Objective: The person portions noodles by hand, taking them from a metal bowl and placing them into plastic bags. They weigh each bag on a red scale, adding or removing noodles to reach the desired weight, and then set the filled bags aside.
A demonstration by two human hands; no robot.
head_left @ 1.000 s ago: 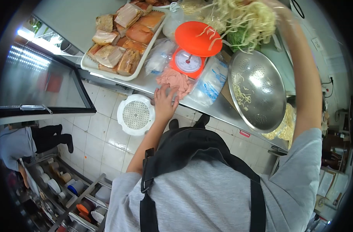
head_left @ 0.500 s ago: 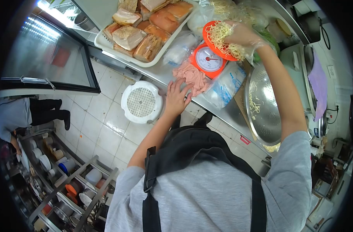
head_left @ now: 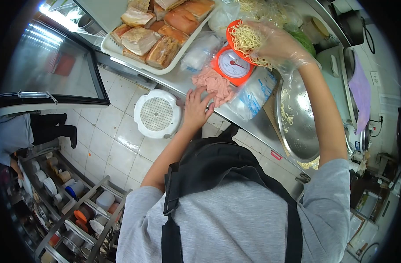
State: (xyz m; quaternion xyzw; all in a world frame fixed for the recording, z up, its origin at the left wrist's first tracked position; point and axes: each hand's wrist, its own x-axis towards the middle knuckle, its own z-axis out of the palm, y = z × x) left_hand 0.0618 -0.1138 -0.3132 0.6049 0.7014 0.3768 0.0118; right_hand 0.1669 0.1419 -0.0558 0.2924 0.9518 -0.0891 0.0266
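Note:
My right hand (head_left: 281, 46), in a clear plastic glove, is at the right side of the orange pan (head_left: 230, 30) of a dial kitchen scale (head_left: 234, 65). Its fingers, partly blurred, close on yellow noodles (head_left: 245, 38) heaped on the pan. Some strands hang over the pan's lower rim. Bare and with fingers spread, my left hand (head_left: 198, 109) rests at the counter's front edge, its fingertips against a crumpled pink cloth (head_left: 213, 85). Clear plastic bags with blue print (head_left: 255, 96) lie just right of the cloth.
A white tray (head_left: 165, 70) of large meat pieces stands on the counter's left. A perforated metal colander (head_left: 299, 118) with stray noodles is at right. A white stool (head_left: 158, 114) stands on the tiled floor. Another person (head_left: 16, 131) is at far left beside a dish rack (head_left: 91, 195).
My right hand has shifted right and down across the noodles, uncovering more of them. My left hand stays by the pink cloth. The whole view has shifted slightly.

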